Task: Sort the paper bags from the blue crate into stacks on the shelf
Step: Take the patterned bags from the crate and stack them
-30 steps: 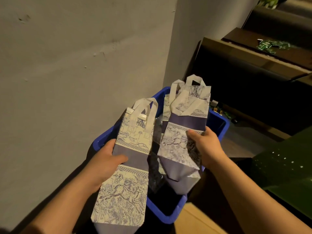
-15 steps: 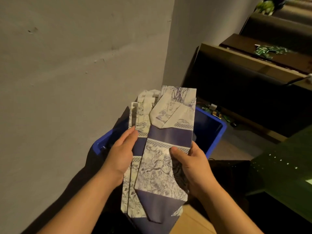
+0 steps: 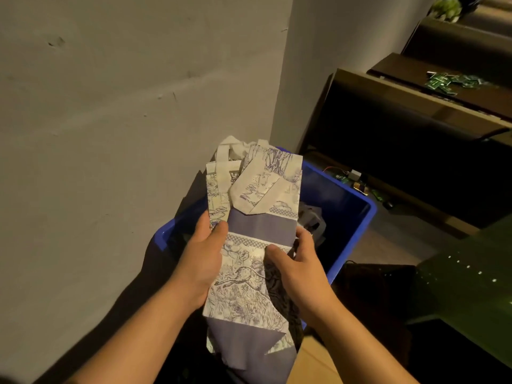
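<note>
Two flat paper bags with a white and purple animal print lie stacked one on the other above the blue crate. The top bag covers most of the lower bag, whose white handles stick out at the far end. My left hand grips the stack's left edge, thumb on top. My right hand grips the right edge, thumb on the print. Dark contents show inside the crate to the right of the bags.
A grey wall runs along the left and behind the crate. Dark brown shelves step up at the right, with green circuit boards on one level and small electronics on the lowest. A dark green surface lies at the right.
The two bags were held apart, one in each hand. They have come together into one stack, which both hands now hold over the crate.
</note>
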The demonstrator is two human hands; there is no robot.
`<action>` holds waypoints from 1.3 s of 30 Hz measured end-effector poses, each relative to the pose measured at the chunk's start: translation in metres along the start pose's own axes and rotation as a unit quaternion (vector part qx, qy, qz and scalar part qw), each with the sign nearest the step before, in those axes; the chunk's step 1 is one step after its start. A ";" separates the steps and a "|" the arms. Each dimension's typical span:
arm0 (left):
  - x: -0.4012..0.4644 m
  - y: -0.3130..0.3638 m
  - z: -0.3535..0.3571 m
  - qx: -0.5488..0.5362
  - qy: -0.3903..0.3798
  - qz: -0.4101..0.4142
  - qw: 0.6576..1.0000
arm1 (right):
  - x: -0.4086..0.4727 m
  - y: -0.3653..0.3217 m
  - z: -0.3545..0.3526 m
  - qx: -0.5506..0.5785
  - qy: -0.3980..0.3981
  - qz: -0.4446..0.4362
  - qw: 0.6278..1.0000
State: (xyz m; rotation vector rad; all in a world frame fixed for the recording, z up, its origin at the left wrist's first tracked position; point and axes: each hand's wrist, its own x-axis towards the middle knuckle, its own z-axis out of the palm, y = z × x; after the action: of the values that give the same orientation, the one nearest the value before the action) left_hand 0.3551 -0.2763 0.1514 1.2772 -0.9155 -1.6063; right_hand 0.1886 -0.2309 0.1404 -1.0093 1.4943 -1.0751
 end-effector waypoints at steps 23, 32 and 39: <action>0.002 0.000 0.002 -0.003 -0.030 -0.064 0.997 | 0.004 0.001 0.003 -0.055 0.008 -0.038 0.998; 0.012 0.001 -0.031 0.142 -0.006 -0.078 0.987 | 0.033 0.005 0.008 0.051 0.005 0.149 0.988; 0.019 -0.001 -0.054 0.254 -0.007 -0.097 0.962 | 0.099 0.030 0.013 0.012 0.118 0.341 0.932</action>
State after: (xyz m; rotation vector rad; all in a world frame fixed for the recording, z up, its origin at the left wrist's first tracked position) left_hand 0.4061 -0.2949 0.1331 1.7530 -1.3009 -1.5832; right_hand 0.1836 -0.3195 0.0859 -0.2838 1.8275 -0.7127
